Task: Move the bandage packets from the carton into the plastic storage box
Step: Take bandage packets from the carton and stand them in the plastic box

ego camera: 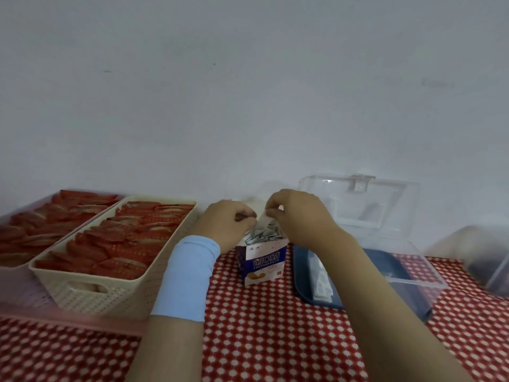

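1. The right hand (298, 216) pinched a pale sheet (265, 216) above the carton (263, 266), flap or packet unclear. The left hand (228, 224) curled at the same mouth, its hold impossible to tell.
2. Packets (263, 234) leaned on end inside the carton, directly beneath both hands.
3. The open box (421, 271) lay just right of the carton, nearer the right hand.

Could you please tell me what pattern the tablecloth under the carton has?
The tablecloth is red with small white spots, best seen in the head view.
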`<state>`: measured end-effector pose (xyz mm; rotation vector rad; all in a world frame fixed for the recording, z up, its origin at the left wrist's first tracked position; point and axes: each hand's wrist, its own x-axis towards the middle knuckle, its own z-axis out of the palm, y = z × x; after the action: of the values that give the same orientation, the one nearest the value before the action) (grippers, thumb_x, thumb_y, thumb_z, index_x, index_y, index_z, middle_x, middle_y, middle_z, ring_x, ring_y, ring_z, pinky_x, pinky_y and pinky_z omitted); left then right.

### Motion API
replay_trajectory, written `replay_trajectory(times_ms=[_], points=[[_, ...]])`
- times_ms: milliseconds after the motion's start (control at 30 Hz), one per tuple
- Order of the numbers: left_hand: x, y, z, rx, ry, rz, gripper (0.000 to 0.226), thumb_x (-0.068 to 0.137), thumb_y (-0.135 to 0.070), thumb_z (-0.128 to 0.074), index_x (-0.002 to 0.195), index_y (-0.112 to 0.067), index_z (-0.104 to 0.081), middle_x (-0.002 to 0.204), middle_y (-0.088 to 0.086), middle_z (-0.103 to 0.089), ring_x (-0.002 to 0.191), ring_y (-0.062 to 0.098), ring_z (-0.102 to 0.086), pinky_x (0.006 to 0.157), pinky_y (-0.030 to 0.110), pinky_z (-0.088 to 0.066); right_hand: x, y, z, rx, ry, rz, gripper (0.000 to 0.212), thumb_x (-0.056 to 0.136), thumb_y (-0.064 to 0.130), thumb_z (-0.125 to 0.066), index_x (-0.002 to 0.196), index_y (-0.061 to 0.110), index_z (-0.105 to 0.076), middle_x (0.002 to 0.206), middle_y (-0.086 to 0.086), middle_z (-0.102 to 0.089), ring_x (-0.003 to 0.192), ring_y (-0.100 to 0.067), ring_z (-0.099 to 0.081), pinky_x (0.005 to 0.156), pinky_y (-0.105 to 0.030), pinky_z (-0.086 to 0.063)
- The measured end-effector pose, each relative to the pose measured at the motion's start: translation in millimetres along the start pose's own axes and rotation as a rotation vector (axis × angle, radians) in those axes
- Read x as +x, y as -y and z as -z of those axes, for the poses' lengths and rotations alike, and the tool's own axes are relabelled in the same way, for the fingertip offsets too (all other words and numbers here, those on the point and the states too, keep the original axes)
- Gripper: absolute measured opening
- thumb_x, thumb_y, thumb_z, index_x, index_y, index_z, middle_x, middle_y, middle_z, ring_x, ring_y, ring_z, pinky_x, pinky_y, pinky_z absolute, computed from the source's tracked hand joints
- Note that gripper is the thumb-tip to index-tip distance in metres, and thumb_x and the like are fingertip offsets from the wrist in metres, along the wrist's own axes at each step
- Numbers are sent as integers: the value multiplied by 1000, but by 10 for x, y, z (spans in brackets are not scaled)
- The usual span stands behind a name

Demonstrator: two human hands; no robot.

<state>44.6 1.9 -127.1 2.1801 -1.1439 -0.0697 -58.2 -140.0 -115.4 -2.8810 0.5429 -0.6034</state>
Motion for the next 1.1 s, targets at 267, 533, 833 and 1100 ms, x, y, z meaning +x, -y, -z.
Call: replay_trajectory(times_ms=[267, 533, 833, 1100], points=[[43, -24, -88, -230, -179, -23, 18, 90, -34, -68, 81, -19, -73, 74, -5, -69, 65, 3, -61, 63, 10, -47, -35, 40, -13, 475, -186, -23, 15, 97, 29, -60, 110, 30, -68, 87, 16, -69, 82, -1, -63, 76, -24, -53], [97, 7, -12, -620, -409, 82, 13, 95, -12, -59, 88, -10, -71, 83, 0, -77, 76, 18, -74, 62, 36, -62, -35, -5, -24, 93, 171, -26, 15, 92, 26, -66, 101, 33, -77, 102, 13, -71, 91, -9, -62, 82, -28, -53], [157, 115, -156, -352, -402, 78, 27, 90, -28, -58, 73, -8, -64, 70, 11, -70, 61, 30, -68, 62, 49, -59, -9, -5, -145, 205, -48, -10, 14, 94, 35, -61, 89, 33, -74, 103, 17, -65, 88, -8, -59, 84, -34, -50], [156, 98, -119, -490, -460, 62, 26, 89, -28, -63, 70, -11, -67, 71, 9, -71, 72, 31, -70, 68, 47, -61, -49, -64, -65, 449, -63, -33, 11, 99, 30, -56, 94, 28, -66, 83, 16, -64, 78, -2, -60, 69, -22, -51]])
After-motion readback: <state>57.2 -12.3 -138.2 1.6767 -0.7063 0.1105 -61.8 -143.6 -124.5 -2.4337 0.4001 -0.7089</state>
